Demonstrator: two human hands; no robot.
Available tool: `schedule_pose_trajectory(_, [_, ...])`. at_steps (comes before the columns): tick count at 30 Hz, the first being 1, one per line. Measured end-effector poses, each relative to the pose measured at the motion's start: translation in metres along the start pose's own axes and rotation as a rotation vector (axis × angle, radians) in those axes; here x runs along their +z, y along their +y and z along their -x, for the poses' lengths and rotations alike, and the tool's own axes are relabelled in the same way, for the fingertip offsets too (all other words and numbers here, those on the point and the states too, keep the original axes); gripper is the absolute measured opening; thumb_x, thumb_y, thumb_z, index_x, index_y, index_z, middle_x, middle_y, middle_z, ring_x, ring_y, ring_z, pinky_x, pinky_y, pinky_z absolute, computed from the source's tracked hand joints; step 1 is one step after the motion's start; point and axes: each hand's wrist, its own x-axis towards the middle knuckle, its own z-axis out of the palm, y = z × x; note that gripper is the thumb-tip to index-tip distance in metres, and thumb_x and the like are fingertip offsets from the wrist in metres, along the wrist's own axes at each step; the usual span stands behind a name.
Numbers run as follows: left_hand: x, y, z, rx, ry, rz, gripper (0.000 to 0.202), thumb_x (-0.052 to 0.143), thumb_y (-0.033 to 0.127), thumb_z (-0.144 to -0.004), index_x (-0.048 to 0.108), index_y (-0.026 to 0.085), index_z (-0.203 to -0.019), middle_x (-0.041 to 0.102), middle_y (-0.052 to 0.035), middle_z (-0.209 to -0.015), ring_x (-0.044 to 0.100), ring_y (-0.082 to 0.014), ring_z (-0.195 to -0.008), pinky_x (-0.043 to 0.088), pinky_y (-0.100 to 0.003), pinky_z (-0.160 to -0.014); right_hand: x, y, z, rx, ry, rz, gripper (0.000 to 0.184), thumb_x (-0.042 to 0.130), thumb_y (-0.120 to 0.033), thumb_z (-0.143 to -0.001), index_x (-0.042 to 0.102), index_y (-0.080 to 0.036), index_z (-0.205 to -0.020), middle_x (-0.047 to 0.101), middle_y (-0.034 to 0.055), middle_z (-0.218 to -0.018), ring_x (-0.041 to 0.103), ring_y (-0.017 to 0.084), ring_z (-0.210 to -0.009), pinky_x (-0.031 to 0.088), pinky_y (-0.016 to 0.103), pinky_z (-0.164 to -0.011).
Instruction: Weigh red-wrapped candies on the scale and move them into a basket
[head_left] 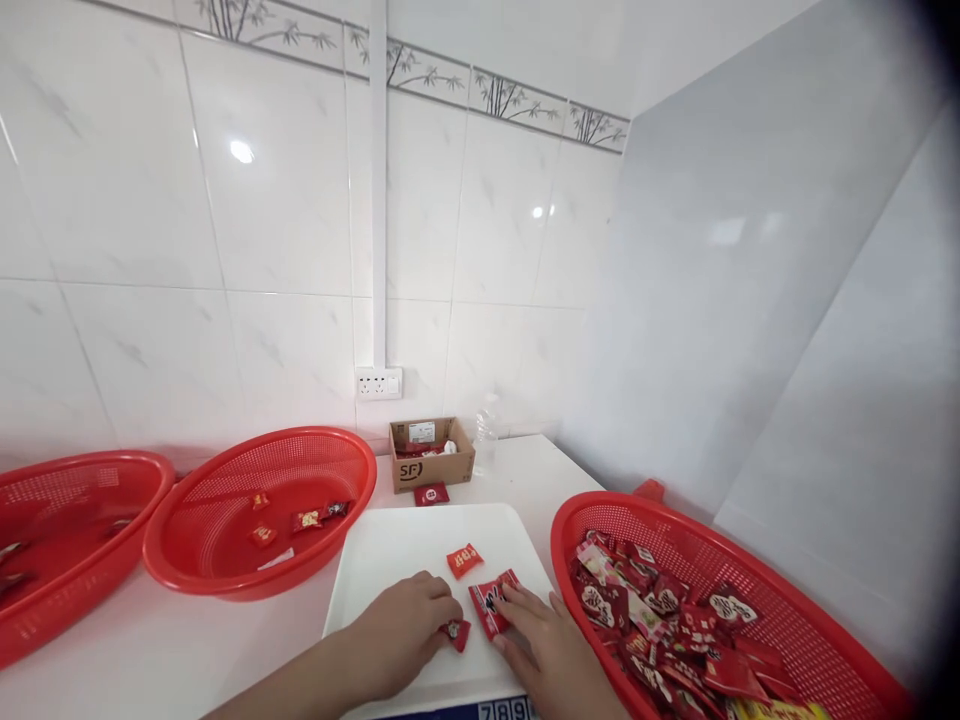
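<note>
My left hand (405,635) has its fingers closed round a small dark-red wrapped candy (456,633), which pokes out at the fingertips. My right hand (547,640) grips the right edge of a larger red snack packet (491,603) with dark lettering, fingers over it and thumb near its lower corner. Both hands are over the white weighing tray (420,528) of a scale, whose number keys (504,711) show at the bottom edge. An orange-red wrapped candy (465,560) lies on the tray just beyond the packet.
On the right, a red plastic basket (810,585) holds many wrapped snacks. Two more red baskets, a middle one (259,440) and a far-left one (90,470), hold a few. A cardboard box (431,472), a red packet (431,495) and a clear bottle (486,435) stand behind the tray.
</note>
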Motion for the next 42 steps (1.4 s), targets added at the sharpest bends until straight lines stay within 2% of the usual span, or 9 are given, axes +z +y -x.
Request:
schedule_pose_trajectory(5, [-0.003, -0.009, -0.009, -0.129, 0.086, -0.008, 0.026, 0.044, 0.008, -0.076, 0.059, 0.020, -0.093, 0.061, -0.0073, -0.100, 0.055, -0.0238, -0.097, 0.045, -0.035, -0.081, 0.000, 0.004, 0.002, -0.015, -0.007, 0.013, 0.044, 0.044, -0.031, -0.086, 0.057, -0.016, -0.125, 0.047, 0.0123, -0.135, 0.038, 0.029, -0.128, 0.019, 0.053, -0.107])
schedule_pose_trajectory(9, [-0.001, -0.016, -0.029, -0.177, 0.133, 0.000, 0.039, 0.042, 0.013, -0.079, 0.051, 0.022, -0.115, 0.055, -0.0080, -0.112, 0.054, -0.0223, -0.102, 0.045, -0.034, -0.085, 0.001, 0.004, 0.002, -0.018, 0.023, -0.011, 0.042, 0.045, -0.031, -0.085, 0.059, -0.018, -0.122, 0.049, 0.0121, -0.134, 0.039, 0.028, -0.127, 0.018, 0.054, -0.107])
schedule_pose_trajectory(12, [0.001, -0.019, -0.046, -0.161, 0.099, -0.024, 0.050, 0.044, 0.015, -0.078, 0.043, 0.026, -0.128, 0.049, -0.0083, -0.123, 0.053, -0.0235, -0.109, 0.044, -0.035, -0.087, 0.000, 0.002, 0.002, -0.010, 0.015, -0.001, 0.042, 0.045, -0.031, -0.085, 0.059, -0.018, -0.122, 0.049, 0.0115, -0.134, 0.039, 0.028, -0.127, 0.019, 0.053, -0.107])
schedule_pose_trajectory(17, [0.005, -0.015, -0.065, -0.137, 0.036, -0.104, 0.035, 0.043, 0.015, -0.077, 0.057, 0.022, -0.109, 0.058, -0.0099, -0.106, 0.057, -0.0278, -0.099, 0.046, -0.039, -0.080, -0.004, -0.002, 0.004, -0.020, 0.003, 0.034, 0.041, 0.045, -0.026, -0.084, 0.059, -0.016, -0.122, 0.049, 0.0121, -0.134, 0.041, 0.028, -0.126, 0.020, 0.053, -0.107])
schedule_pose_trajectory(21, [0.007, -0.015, -0.068, -0.172, 0.019, -0.110, 0.028, 0.042, 0.013, -0.077, 0.055, 0.021, -0.100, 0.062, -0.0088, -0.096, 0.061, -0.0260, -0.085, 0.047, -0.038, -0.072, -0.003, -0.002, 0.004, -0.016, 0.019, 0.027, 0.041, 0.046, -0.026, -0.083, 0.059, -0.017, -0.121, 0.050, 0.0113, -0.133, 0.041, 0.027, -0.126, 0.020, 0.052, -0.107])
schedule_pose_trajectory(26, [0.004, -0.019, -0.050, -0.204, 0.073, -0.024, 0.022, 0.039, 0.011, -0.079, 0.052, 0.022, -0.093, 0.065, -0.0050, -0.096, 0.060, -0.0204, -0.088, 0.045, -0.030, -0.074, 0.000, 0.002, 0.002, -0.010, 0.002, 0.025, 0.043, 0.045, -0.031, -0.084, 0.057, -0.018, -0.124, 0.048, 0.0107, -0.135, 0.039, 0.027, -0.127, 0.019, 0.052, -0.108])
schedule_pose_trajectory(32, [-0.018, -0.031, -0.012, -0.282, 0.253, 0.060, 0.013, 0.033, 0.021, -0.088, 0.046, 0.023, -0.086, 0.064, 0.0003, -0.085, 0.059, -0.0148, -0.076, 0.045, -0.023, -0.065, -0.002, 0.000, 0.002, -0.006, -0.009, 0.045, 0.043, 0.044, -0.030, -0.086, 0.058, -0.015, -0.123, 0.049, 0.0122, -0.134, 0.040, 0.027, -0.127, 0.020, 0.051, -0.108])
schedule_pose_trajectory(39, [-0.061, -0.086, 0.034, -0.537, 0.479, -0.067, 0.022, 0.026, 0.022, -0.090, 0.048, 0.022, -0.086, 0.060, -0.0022, -0.070, 0.058, -0.0178, -0.060, 0.040, -0.026, -0.052, -0.001, -0.001, 0.001, -0.001, 0.005, 0.043, 0.043, 0.043, -0.029, -0.086, 0.059, -0.014, -0.122, 0.050, 0.0118, -0.134, 0.041, 0.028, -0.126, 0.021, 0.050, -0.108])
schedule_pose_trajectory(42, [-0.069, -0.110, 0.048, -0.616, 0.526, -0.162, 0.025, 0.034, 0.025, -0.087, 0.053, 0.020, -0.103, 0.065, -0.0090, -0.083, 0.063, -0.0240, -0.073, 0.044, -0.030, -0.056, 0.003, 0.001, -0.001, 0.013, 0.039, 0.038, 0.042, 0.046, -0.026, -0.083, 0.061, -0.013, -0.119, 0.052, 0.0122, -0.131, 0.044, 0.028, -0.123, 0.028, 0.044, -0.106])
